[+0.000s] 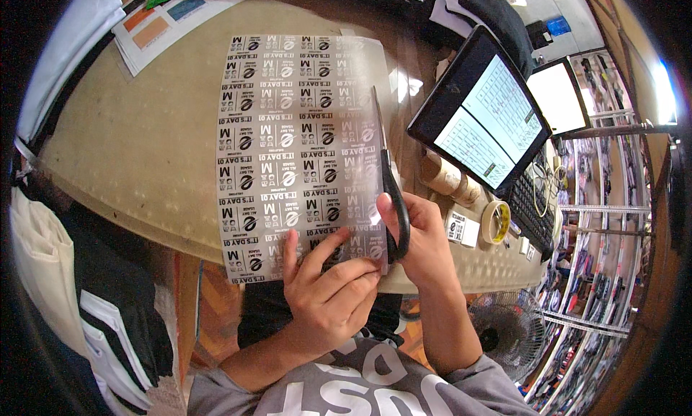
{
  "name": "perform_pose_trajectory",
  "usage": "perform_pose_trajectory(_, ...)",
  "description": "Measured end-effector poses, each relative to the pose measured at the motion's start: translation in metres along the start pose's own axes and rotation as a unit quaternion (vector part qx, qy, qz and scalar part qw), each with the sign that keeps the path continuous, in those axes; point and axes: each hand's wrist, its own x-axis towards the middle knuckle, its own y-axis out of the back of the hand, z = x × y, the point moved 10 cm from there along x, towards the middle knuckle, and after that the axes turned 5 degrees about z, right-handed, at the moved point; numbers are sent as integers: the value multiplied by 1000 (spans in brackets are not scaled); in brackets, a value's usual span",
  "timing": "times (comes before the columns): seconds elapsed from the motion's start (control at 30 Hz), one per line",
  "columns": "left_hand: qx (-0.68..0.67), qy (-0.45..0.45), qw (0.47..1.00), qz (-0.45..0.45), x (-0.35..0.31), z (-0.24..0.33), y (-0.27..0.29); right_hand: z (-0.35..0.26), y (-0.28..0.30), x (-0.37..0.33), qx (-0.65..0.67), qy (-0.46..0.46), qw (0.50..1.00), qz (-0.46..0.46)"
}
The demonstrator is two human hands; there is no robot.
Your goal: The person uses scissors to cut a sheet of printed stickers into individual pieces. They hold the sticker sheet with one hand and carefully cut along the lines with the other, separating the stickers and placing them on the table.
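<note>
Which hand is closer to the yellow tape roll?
Right. The right hand, at the scissors, is left of the yellow tape roll; the left hand is farther left, at the printed sheet.

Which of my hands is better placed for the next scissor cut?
Your right hand, most likely: it holds the black scissors along the right side of the printed sheet. Your left hand is at the near end.

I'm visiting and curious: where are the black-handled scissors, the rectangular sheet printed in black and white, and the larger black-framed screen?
Black-handled scissors [388, 172], head view: on the handle.
Rectangular printed sheet [303, 156], head view: near its middle.
Larger black-framed screen [491, 117], head view: on the lit display.
</note>
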Motion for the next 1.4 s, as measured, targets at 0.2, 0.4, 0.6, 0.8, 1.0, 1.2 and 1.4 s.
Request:
perform_pose_trajectory(0.2,-8,-1,1000,3,0,0,2,-14,-2,14,-36,28,999,12)
perform_pose_trajectory(0.4,-16,-2,1000,5,0,0,3,-27,-3,24,-41,20,999,11)
perform_pose_trajectory(0.6,-20,-6,1000,3,-1,-1,3,-38,-8,30,-49,9,999,20)
perform_pose_trajectory(0.8,-7,-23,1000,-3,-3,1,2,-47,-9,40,-46,17,999,22)
perform_pose_trajectory(1.0,6,-35,999,8,-5,3,3,-59,-10,47,-45,36,998,32)
perform_pose_trajectory(1.2,40,-53,998,13,-10,7,-2,-82,-8,60,-96,84,992,16)
perform_pose_trajectory(1.4,87,-20,995,46,-6,2,14,-93,19,23,-22,89,996,21)
